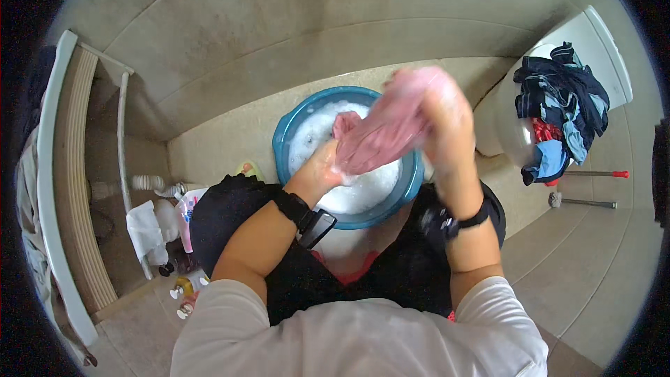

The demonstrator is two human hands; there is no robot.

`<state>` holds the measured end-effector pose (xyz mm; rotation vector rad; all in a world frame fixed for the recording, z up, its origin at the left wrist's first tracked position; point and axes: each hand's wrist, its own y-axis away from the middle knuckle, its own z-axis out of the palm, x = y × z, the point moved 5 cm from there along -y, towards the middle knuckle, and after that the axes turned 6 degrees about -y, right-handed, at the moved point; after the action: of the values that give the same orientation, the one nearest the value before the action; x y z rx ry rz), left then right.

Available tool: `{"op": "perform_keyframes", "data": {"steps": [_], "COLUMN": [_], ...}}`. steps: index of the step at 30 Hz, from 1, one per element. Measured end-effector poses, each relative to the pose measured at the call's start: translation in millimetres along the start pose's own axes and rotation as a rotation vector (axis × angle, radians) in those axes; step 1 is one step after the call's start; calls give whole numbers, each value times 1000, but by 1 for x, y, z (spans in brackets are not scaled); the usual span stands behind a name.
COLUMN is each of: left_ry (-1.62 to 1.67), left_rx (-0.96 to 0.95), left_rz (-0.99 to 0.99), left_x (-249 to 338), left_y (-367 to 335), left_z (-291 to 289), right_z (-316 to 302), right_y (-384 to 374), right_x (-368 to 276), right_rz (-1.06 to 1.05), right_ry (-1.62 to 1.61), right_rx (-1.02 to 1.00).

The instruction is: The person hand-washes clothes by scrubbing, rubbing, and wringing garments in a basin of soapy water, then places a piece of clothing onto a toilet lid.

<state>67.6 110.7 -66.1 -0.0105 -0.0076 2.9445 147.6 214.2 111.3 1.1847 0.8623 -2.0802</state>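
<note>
A wet, dusky-pink garment point(380, 134) is stretched between my two hands above a round blue basin point(281, 145). White suds point(352, 195) cover the water inside it. My left hand point(326, 167) is closed on the cloth's lower left end, low over the foam, with a small bunch sticking out beyond the fingers. Higher up and farther right, my right hand point(445, 115) grips the other end; it is soapy and somewhat blurred by motion. What kind of garment it is, I cannot tell.
To the right, dark and blue clothes point(562, 108) lie heaped on a white toilet point(504, 122). Two rods point(590, 202) lean near the wall there. Bottles point(187, 286) and a pink-and-white package point(187, 213) stand at my left, beside a white pipe point(124, 146). A tiled wall rises behind the basin.
</note>
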Motion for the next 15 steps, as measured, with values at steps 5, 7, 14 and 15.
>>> {"op": "perform_keyframes", "data": {"steps": [5,7,14,15], "left_ry": [-272,-240,-370,-495], "left_rx": [373,345,269,275], "left_rz": [143,-47,-139,-123], "left_x": [-8,-6,-8,-5], "left_y": [9,23,31,29], "left_z": [37,7,-19,-21], "right_z": [-73,-42,-37,-38], "right_y": [9,25,14,12], "right_x": [107,133,130,125], "right_rz": [415,629,761,767], "right_ry": [-476,-678,-779,-776], "right_rx": [393,307,104,97]}}
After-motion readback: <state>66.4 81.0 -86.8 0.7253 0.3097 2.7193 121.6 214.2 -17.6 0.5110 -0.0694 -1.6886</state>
